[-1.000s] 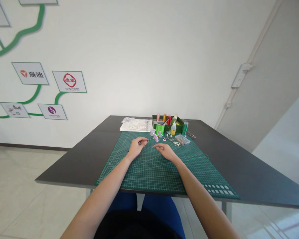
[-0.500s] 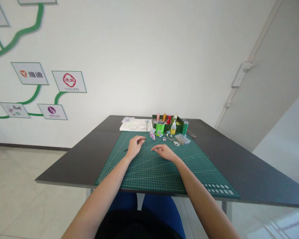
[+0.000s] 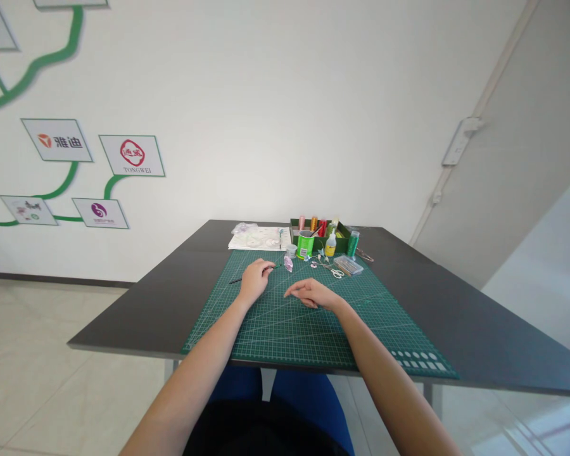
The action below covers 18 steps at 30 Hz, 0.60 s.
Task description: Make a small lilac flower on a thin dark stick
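My left hand [image 3: 256, 278] is closed, thumb and fingers pinching a thin green stem [image 3: 278, 266]. At the stem's far end is a small pink-purple flower [image 3: 289, 263], just above the green cutting mat [image 3: 294, 339]. A dark thin rod [image 3: 235, 280] sticks out on the left side of this hand; whether it is one piece with the stem is hidden by the hand. To the right and a little nearer, my right hand [image 3: 312, 294] hovers low over the mat, its fingers bent and drawn together. Anything between its fingertips is too small to make out.
Behind the hands stand a green can [image 3: 304, 246], a glue bottle [image 3: 330, 244] and a green box [image 3: 344, 244] with thread spools. White scissors [image 3: 337, 273], a clear case [image 3: 348, 265] and a green thread spool [image 3: 353, 243] are at right. White paper [image 3: 259, 239] lies at back left.
The flower has shifted slightly left and turned, and more of the dark rod shows left of my left hand. My right hand has moved slightly left and nearer to me.
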Each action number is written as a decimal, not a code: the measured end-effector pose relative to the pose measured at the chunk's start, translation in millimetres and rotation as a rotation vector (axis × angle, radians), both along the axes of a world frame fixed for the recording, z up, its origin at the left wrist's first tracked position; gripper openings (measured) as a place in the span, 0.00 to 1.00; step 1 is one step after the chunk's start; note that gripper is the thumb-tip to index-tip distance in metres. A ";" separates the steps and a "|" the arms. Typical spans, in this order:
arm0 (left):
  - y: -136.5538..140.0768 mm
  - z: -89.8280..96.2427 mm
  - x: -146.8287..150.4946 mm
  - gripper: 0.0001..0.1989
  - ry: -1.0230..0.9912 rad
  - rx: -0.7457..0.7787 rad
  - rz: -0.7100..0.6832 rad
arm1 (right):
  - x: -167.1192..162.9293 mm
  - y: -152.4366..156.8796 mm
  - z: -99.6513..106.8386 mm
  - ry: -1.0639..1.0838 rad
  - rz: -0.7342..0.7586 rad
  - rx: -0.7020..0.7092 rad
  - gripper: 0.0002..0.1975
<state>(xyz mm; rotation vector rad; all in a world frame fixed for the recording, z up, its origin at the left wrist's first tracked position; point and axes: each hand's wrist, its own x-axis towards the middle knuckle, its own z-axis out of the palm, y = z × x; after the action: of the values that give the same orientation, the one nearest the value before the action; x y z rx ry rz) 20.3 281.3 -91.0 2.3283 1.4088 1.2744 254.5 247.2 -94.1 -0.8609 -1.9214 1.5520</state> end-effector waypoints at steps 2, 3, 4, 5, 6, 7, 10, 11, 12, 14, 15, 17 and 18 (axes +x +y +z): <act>-0.2 -1.0 -0.1 0.13 0.034 0.002 -0.005 | -0.2 -0.8 0.6 0.056 0.007 -0.028 0.20; 0.0 -1.9 0.0 0.13 0.048 0.004 -0.008 | -0.2 -1.1 0.7 0.085 0.007 -0.041 0.20; 0.5 -3.1 0.1 0.12 0.059 0.005 -0.012 | -0.2 -1.3 0.8 0.111 0.006 -0.053 0.19; 1.1 -4.4 0.3 0.12 0.071 0.003 -0.017 | -0.2 -1.4 0.9 0.136 0.004 -0.063 0.19; 1.7 -5.8 0.5 0.12 0.083 0.000 -0.026 | 0.0 -1.5 0.9 0.159 0.001 -0.071 0.19; 2.3 -7.2 0.9 0.12 0.095 -0.005 -0.041 | 0.2 -1.4 0.9 0.181 -0.002 -0.077 0.19; 2.8 -10.5 2.0 0.12 0.140 -0.015 -0.109 | 1.4 -0.7 0.4 0.240 -0.012 -0.084 0.19; 2.5 -11.0 2.3 0.12 0.156 -0.014 -0.129 | 1.9 -0.4 0.1 0.256 -0.014 -0.081 0.19; 2.0 -11.2 2.7 0.12 0.173 -0.012 -0.145 | 2.4 -0.1 -0.1 0.269 -0.017 -0.076 0.18; 0.7 -10.8 3.2 0.12 0.203 -0.007 -0.166 | 3.4 0.1 -0.4 0.290 -0.025 -0.069 0.18; 0.0 -10.3 3.3 0.12 0.214 -0.004 -0.176 | 3.8 0.0 -0.3 0.299 -0.031 -0.068 0.18; -0.9 -9.4 3.4 0.12 0.234 -0.004 -0.193 | 4.7 -0.4 0.5 0.317 -0.048 -0.071 0.18; -1.1 -9.0 3.5 0.12 0.244 -0.005 -0.202 | 5.1 -0.7 1.2 0.328 -0.059 -0.075 0.18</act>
<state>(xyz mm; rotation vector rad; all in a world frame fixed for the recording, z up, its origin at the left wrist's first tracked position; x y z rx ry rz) 23.7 280.2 -100.0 2.6151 1.1950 0.9592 259.6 246.5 -92.8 -0.6400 -1.6005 1.6254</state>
